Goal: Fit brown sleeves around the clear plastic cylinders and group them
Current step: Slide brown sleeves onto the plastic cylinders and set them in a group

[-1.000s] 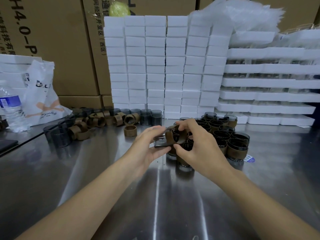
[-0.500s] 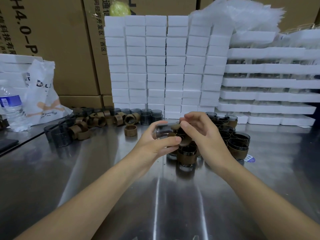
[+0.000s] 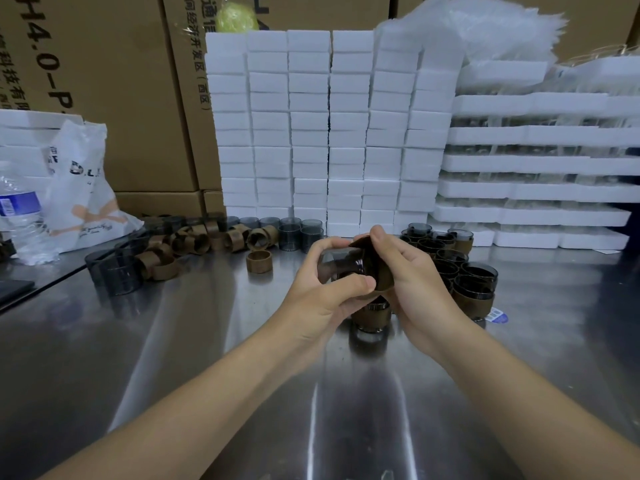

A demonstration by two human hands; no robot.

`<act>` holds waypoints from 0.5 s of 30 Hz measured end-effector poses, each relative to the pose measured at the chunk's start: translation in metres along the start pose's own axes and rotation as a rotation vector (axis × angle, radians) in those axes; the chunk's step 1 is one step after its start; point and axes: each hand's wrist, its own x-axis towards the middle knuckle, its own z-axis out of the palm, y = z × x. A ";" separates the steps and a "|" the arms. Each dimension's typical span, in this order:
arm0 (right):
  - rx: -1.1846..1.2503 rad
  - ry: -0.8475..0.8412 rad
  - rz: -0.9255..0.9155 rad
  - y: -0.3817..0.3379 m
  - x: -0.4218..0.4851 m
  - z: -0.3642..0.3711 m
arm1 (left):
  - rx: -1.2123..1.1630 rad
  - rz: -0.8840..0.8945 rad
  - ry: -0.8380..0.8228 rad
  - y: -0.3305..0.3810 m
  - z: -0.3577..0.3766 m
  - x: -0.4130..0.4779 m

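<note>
My left hand [image 3: 320, 292] grips a smoky clear plastic cylinder [image 3: 337, 263] lying on its side above the steel table [image 3: 173, 358]. My right hand [image 3: 412, 282] holds a brown sleeve [image 3: 372, 263] on the cylinder's right end, fingers curled over it. Under and behind the hands stands a group of sleeved cylinders [image 3: 464, 275]. One sleeved cylinder [image 3: 370, 315] stands right below the hands. Loose brown sleeves [image 3: 194, 242] and bare cylinders [image 3: 117, 271] lie at the left. A single sleeve [image 3: 259, 261] stands apart.
Stacks of white foam blocks [image 3: 325, 133] and foam trays [image 3: 533, 188] line the back. Cardboard boxes [image 3: 114, 81] stand behind. A white plastic bag [image 3: 83, 199] and a water bottle [image 3: 17, 209] sit at the far left. A small blue label [image 3: 496, 317] lies beside the group.
Both hands have stayed over the group while the sleeve slid further onto the cylinder's right end. My right hand turned and now cups the sleeve from the right.
</note>
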 end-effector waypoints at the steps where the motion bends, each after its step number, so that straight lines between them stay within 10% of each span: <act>1: 0.024 0.007 -0.007 0.002 0.000 0.001 | -0.017 0.001 0.007 -0.001 0.001 0.001; 15: -0.062 0.013 -0.012 0.003 -0.003 0.004 | 0.058 -0.122 -0.099 0.027 -0.009 0.004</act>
